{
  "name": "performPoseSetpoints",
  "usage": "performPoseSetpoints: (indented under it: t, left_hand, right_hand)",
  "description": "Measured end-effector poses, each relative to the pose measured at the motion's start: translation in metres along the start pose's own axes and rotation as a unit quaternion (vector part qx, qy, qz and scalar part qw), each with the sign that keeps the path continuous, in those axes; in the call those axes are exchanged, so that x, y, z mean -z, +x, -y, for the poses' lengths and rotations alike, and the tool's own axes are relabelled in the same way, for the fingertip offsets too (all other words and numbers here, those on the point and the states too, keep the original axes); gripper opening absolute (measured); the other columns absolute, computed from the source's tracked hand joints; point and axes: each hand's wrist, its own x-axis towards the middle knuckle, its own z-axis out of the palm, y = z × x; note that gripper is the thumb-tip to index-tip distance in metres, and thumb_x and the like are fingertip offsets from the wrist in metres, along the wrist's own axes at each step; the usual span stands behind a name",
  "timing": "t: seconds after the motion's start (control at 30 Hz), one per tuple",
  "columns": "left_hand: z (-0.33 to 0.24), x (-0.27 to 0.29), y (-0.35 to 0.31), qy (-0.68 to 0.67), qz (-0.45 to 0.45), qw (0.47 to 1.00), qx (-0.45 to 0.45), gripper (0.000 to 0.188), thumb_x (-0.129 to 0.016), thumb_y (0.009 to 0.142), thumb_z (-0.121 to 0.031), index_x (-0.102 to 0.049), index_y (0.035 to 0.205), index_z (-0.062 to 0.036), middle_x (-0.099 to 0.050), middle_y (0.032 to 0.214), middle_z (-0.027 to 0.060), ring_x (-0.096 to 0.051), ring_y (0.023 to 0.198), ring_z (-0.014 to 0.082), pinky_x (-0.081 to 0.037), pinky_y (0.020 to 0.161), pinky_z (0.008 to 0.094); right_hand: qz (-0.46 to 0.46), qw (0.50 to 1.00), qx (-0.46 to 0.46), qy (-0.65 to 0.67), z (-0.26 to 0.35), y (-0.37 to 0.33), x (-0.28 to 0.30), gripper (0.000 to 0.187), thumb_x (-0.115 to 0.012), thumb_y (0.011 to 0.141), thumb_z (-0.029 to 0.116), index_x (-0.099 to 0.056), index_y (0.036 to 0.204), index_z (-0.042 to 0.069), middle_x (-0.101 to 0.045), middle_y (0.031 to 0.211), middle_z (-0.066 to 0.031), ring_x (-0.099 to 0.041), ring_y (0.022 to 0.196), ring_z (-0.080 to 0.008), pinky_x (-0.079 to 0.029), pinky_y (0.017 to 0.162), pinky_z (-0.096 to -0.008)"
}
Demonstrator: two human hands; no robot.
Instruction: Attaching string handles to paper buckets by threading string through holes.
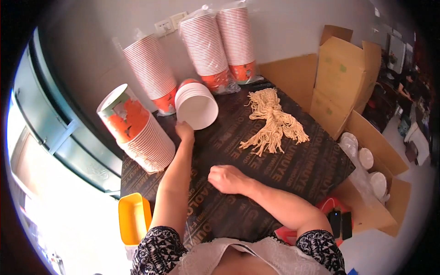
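A short stack of nested paper cups (207, 114) lies on its side on the dark table (215, 220), its white open mouth facing me. My left hand (184, 131) is at the lower left of the front cup's rim, fingers closed against the edge. My right hand (228, 179) rests in a loose fist on the table in front of me; its curled fingers hide whatever may be inside. To the left of my left hand, a tall stack of cups (151, 142) stands upside down, an orange-and-green printed cup on top. Beyond my right hand lies a bundle of beige strings (273, 121).
Three plastic-wrapped cup stacks (149, 68) stand along the wall. A yellow bin (134, 217) is beside the table's left edge. Right of the table are a tall cardboard box (341, 78) and an open carton (380, 192) with white cups. A black power bank (337, 223) lies at the lower right.
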Motion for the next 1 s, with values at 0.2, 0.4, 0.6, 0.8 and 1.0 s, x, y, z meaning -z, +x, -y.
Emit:
performPoseSetpoints:
  t: [0.2,0.4,0.6,0.8,1.0]
  left_hand:
    - [-0.043,0.093,-0.058,-0.17,-0.02,0.978,0.116,0.029,-0.045,0.082,-0.008,-0.06,0.096,0.0117,-0.065,0.082,0.0272,-0.066,0.079,0.0384,-0.05,0.074,0.0448]
    - [-0.022,0.149,-0.084,-0.197,-0.002,0.976,0.088,0.027,-0.045,0.085,-0.008,-0.061,0.102,0.006,-0.066,0.081,0.0211,-0.066,0.075,0.0266,-0.049,0.072,0.0386]
    - [-0.049,0.174,-0.125,-0.248,-0.048,0.962,0.101,0.022,-0.057,0.09,-0.011,-0.052,0.105,0.0034,-0.059,0.078,0.0095,-0.061,0.063,0.0169,-0.052,0.045,0.0281]
    - [-0.053,0.185,-0.137,-0.279,0.004,0.951,0.133,0.019,-0.064,0.088,-0.013,-0.048,0.085,-0.002,-0.053,0.066,0.0061,-0.053,0.047,0.0133,-0.045,0.039,0.0257]
    - [-0.051,0.18,-0.134,-0.287,-0.002,0.947,0.141,0.016,-0.064,0.086,-0.009,-0.049,0.083,-0.0022,-0.054,0.065,0.005,-0.054,0.049,0.0125,-0.045,0.04,0.0254]
  right_hand:
    - [-0.037,0.999,0.002,0.003,0.009,0.009,0.004,0.017,-0.055,0.086,0.012,-0.06,0.073,0.002,-0.06,0.076,-0.0158,-0.064,0.074,-0.0324,-0.053,0.065,-0.0406]
    - [-0.2,0.977,-0.075,0.025,0.001,0.024,-0.006,0.012,-0.054,0.088,0.012,-0.055,0.081,0.002,-0.058,0.081,-0.0178,-0.058,0.074,-0.0385,-0.047,0.063,-0.0461]
    - [-0.299,0.942,-0.151,0.021,-0.028,0.025,0.004,0.024,-0.065,0.081,0.004,-0.05,0.1,0.002,-0.052,0.087,-0.0132,-0.054,0.074,-0.0275,-0.047,0.067,-0.0373]
    - [-0.284,0.945,-0.148,0.069,-0.039,0.026,-0.001,0.025,-0.066,0.081,0.002,-0.051,0.101,0.0,-0.054,0.09,-0.011,-0.053,0.067,-0.0182,-0.048,0.063,-0.0318]
    - [-0.32,0.919,-0.204,0.111,-0.046,0.029,-0.003,0.027,-0.064,0.085,0.008,-0.051,0.108,0.0,-0.056,0.093,-0.0104,-0.056,0.074,-0.0166,-0.049,0.068,-0.0303]
